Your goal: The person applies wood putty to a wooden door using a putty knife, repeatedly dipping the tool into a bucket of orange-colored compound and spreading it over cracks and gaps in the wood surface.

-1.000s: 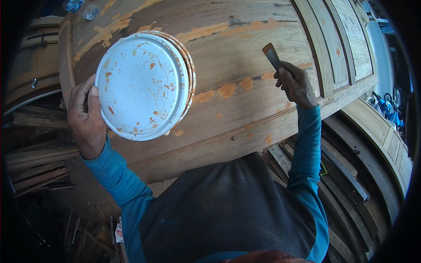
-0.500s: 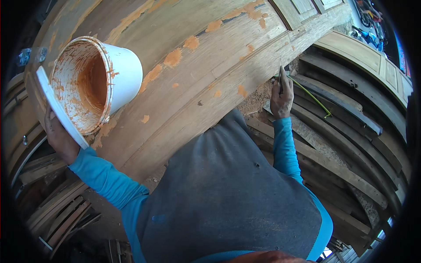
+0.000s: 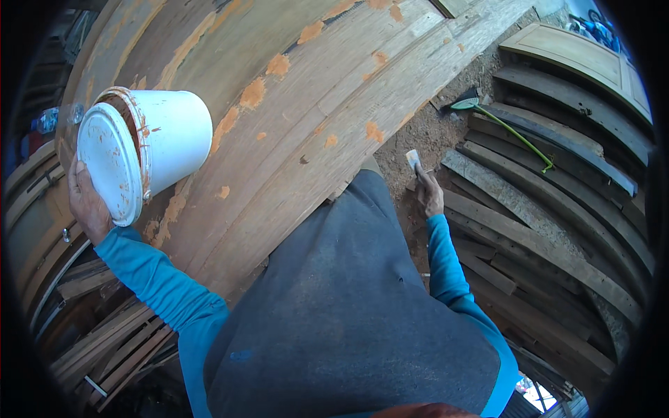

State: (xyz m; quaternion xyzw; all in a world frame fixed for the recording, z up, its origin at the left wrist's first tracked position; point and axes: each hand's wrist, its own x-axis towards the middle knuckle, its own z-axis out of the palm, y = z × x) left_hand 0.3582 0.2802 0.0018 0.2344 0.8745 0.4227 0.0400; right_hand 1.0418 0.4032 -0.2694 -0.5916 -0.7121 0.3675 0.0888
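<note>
My left hand (image 3: 89,198) grips the rim of a round white lid (image 3: 110,167), smeared with orange paste. The lid lies partly across the mouth of a white bucket (image 3: 174,132); a gap at the far side shows orange-coated inner wall. This bucket sits on a large wooden door panel (image 3: 272,132) with orange filler patches. My right hand (image 3: 430,195) is closed round a putty knife (image 3: 412,159), its pale blade pointing away from me. It hangs beyond the panel's near right edge, over the ground, touching neither panel nor bucket.
Stacked timber boards (image 3: 529,230) fill the right side. On the ground near them lies a green-handled tool (image 3: 516,132). A pale panelled door (image 3: 568,56) leans at the far right. A plastic bottle (image 3: 47,120) is at the far left, with more wood pieces (image 3: 125,348) at the lower left.
The lid has swung from beside the bucket onto its mouth, hiding most of the inside. My right hand has drawn nearer to my body and left, bringing the blade into plain sight.
</note>
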